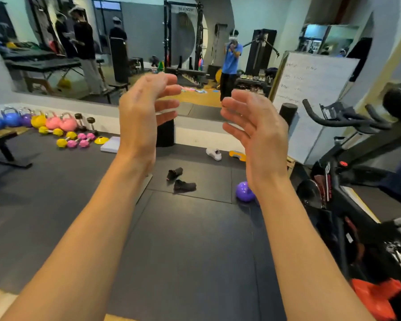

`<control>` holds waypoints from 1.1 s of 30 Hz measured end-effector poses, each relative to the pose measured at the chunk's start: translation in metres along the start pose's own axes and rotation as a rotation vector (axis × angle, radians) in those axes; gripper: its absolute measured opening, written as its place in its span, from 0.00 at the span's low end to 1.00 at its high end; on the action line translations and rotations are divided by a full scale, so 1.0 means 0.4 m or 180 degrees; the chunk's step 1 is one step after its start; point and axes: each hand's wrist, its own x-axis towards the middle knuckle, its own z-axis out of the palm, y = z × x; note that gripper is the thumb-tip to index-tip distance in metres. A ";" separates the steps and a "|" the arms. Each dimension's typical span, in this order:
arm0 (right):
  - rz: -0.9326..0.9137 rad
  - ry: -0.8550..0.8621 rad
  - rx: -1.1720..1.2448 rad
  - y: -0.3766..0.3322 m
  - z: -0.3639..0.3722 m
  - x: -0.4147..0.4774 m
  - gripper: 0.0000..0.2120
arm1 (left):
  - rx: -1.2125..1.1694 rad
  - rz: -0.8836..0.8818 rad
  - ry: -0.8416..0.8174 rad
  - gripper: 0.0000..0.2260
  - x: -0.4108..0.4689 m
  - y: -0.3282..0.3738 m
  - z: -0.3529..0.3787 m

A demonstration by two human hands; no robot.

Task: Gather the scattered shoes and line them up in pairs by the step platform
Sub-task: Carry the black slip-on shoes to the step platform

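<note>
Both my arms are stretched out in front of me at chest height. My left hand (146, 105) and my right hand (252, 126) face each other with relaxed, slightly bent fingers and hold nothing. Far below them on the dark rubber floor lie two black shoes (174, 173) (184, 186), close together and at different angles. A white shoe (214, 154) lies further back by the mirror wall, and an orange sandal (237, 155) sits just to its right. No step platform is clearly recognisable.
Coloured kettlebells (53, 122) and dumbbells (73, 139) line the mirror wall at left, beside a bench (2, 137). A purple kettlebell (244, 192) stands right of the black shoes. An exercise bike (347, 181) fills the right side. A whiteboard (310, 100) leans at the back.
</note>
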 end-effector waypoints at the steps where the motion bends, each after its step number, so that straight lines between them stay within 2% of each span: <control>1: -0.0010 0.0011 -0.0036 0.044 -0.002 0.044 0.15 | 0.0020 -0.0001 -0.0002 0.14 0.047 -0.043 0.000; 6: 0.0070 0.0147 -0.0169 0.273 -0.013 0.293 0.13 | 0.0240 -0.0144 0.0108 0.15 0.295 -0.262 0.012; 18: 0.0432 0.0023 -0.0270 0.731 0.046 0.914 0.11 | 0.0485 -0.0376 0.0289 0.13 0.906 -0.691 0.026; 27: 0.0596 0.0411 -0.0493 1.051 0.114 1.317 0.10 | 0.0316 -0.0577 -0.0226 0.10 1.381 -1.022 0.046; 33: 0.0577 0.0612 -0.0715 1.210 0.107 1.595 0.09 | 0.0281 -0.0794 -0.0399 0.13 1.667 -1.226 0.112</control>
